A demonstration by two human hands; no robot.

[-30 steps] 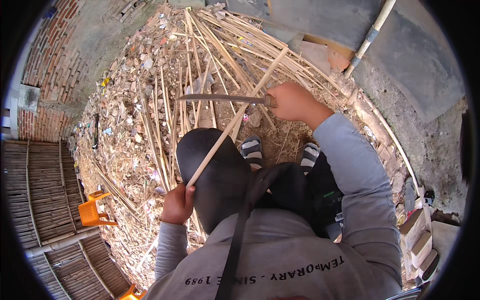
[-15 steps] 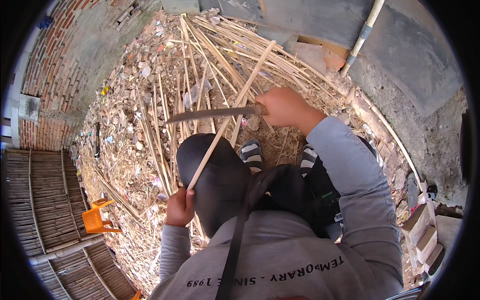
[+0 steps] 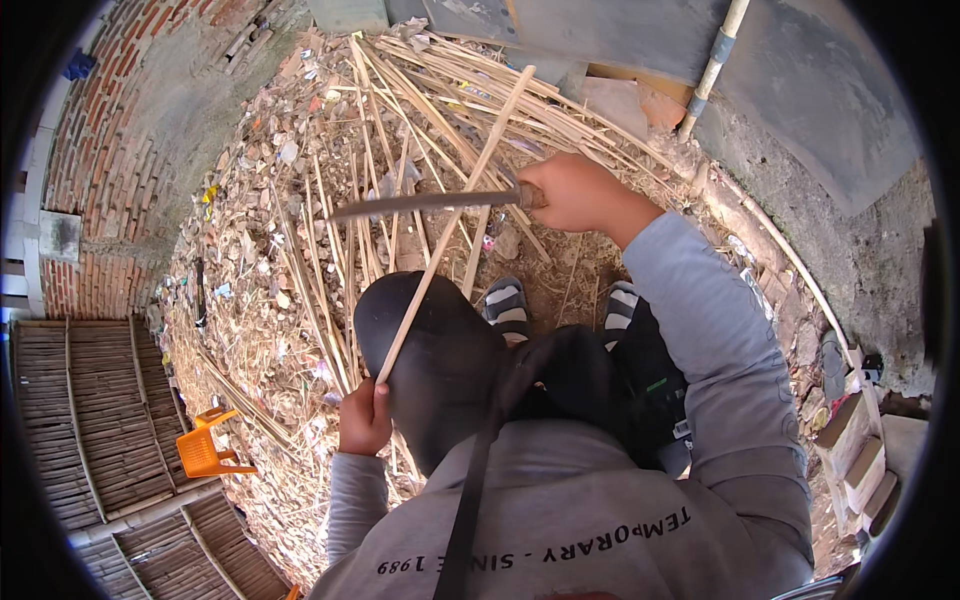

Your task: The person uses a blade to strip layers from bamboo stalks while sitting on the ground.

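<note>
A long, pale bamboo strip point(image 3: 432, 268) slants across my bent left knee, its upper end pointing away from me. My left hand point(image 3: 365, 417) is closed round its near end, thumb along the top. In my right hand point(image 3: 580, 197) is the handle of a machete point(image 3: 420, 203), gripped in a fist. The dark blade points left and lies across the strip beyond my knee; whether its edge bites into the wood I cannot tell. More bamboo strips point(image 3: 470, 90) lie in a loose, fanned heap on the ground ahead.
Rubble and dry shavings cover the ground point(image 3: 250, 230). A brick wall point(image 3: 120, 130) rises at the left, above a bamboo slat panel point(image 3: 100, 410). An orange plastic chair point(image 3: 205, 450) stands near it. Grey sheets and a pole point(image 3: 712, 75) are at the far right, stacked blocks point(image 3: 855, 450) nearer.
My right hand and the machete have moved slightly away from me, farther up the strip. My left hand keeps its hold, and the view has shifted a little.
</note>
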